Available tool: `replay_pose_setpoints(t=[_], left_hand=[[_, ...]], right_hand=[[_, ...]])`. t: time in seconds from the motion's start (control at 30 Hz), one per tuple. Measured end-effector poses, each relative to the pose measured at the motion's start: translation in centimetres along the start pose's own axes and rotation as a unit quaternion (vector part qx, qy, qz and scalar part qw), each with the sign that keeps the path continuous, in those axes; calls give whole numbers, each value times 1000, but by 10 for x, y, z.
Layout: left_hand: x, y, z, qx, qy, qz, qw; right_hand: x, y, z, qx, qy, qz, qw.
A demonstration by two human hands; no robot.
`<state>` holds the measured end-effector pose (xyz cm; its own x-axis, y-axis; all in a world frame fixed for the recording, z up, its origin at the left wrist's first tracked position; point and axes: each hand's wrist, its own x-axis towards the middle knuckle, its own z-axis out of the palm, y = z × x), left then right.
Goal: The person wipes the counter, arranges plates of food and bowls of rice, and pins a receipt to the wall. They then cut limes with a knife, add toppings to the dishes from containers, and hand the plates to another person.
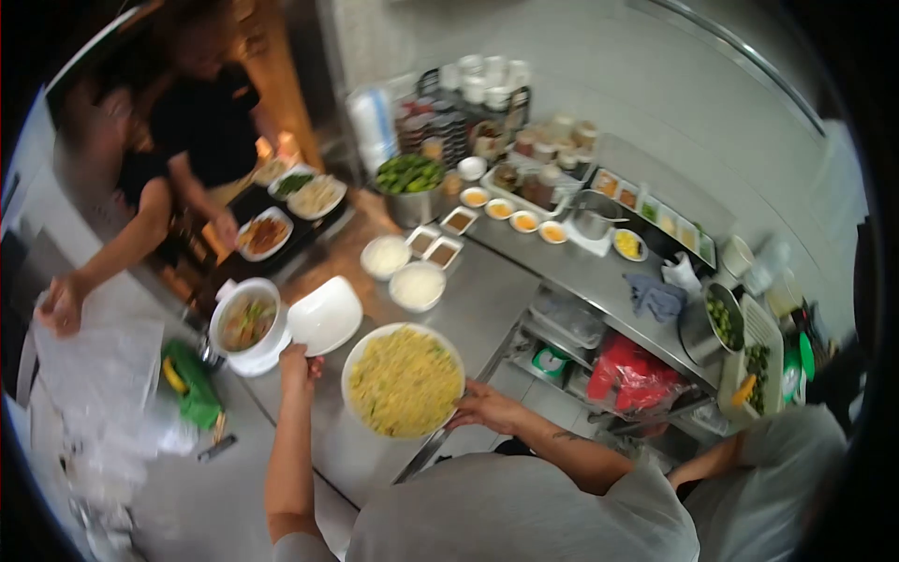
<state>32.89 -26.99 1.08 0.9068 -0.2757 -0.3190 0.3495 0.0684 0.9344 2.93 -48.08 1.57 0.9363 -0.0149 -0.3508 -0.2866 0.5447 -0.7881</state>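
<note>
A large round plate of yellow fried rice [403, 382] is in front of me, by the steel counter's near edge. My right hand [482, 408] grips its right rim with closed fingers. My left hand [299, 367] is closed on the near edge of an empty white plate [325, 317], which is tilted over the counter. Left of that plate stands a white pot [248, 318] of soup with vegetables. Beyond the fried rice are two bowls of white rice [418, 287] and small square dishes of dark sauce [442, 251].
Two people in dark clothes [206, 122] stand across the counter by a black tray with filled plates [265, 233]. A co-worker in grey [777, 478] is close on my right. A pot of green vegetables [409, 178] and several sauce bowls line the back. A green bottle [192, 384] lies left.
</note>
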Motion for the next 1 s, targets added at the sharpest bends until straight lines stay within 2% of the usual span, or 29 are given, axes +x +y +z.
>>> replay_pose_setpoints(t=[0.13, 0.27, 0.3, 0.4, 0.47, 0.53, 0.57, 0.67, 0.7, 0.77, 0.87, 0.9, 1.0], left_hand=[[67, -19, 16, 12, 18, -17, 1000], [88, -19, 20, -2, -9, -6, 1000], [91, -13, 19, -1, -25, -64, 998], [74, -2, 9, 138, -7, -22, 990], [57, 2, 2, 246, 33, 82, 965], [45, 4, -15, 357, 54, 212, 908], [29, 4, -18, 321, 86, 218, 918], [-19, 17, -27, 273, 100, 293, 911], [-42, 25, -23, 277, 122, 308, 902], [-81, 34, -19, 234, 97, 295, 921], [-139, 36, 9, 191, 24, 261, 946], [-154, 32, 21, 198, 0, 248, 948], [-174, 4, 46, 305, -102, 296, 900]], right_hand=[[5, -4, 4, 20, -33, -19, 999], [25, 2, 2, 24, -60, -23, 998], [31, 4, 3, 29, -68, -33, 997], [45, 5, 6, 32, -82, -47, 995], [48, -2, 13, 24, -75, -35, 996], [56, -3, 14, -1, -79, -24, 997], [58, -3, 13, -13, -81, -19, 996], [68, -13, 5, -121, 10, 4, 993], [75, -14, -2, -89, 63, -17, 994], [93, -17, -21, -25, 170, -57, 983], [111, -35, -35, 19, 205, -132, 970], [120, -37, -39, 23, 193, -141, 971], [145, -44, -44, 19, 156, -174, 972]])
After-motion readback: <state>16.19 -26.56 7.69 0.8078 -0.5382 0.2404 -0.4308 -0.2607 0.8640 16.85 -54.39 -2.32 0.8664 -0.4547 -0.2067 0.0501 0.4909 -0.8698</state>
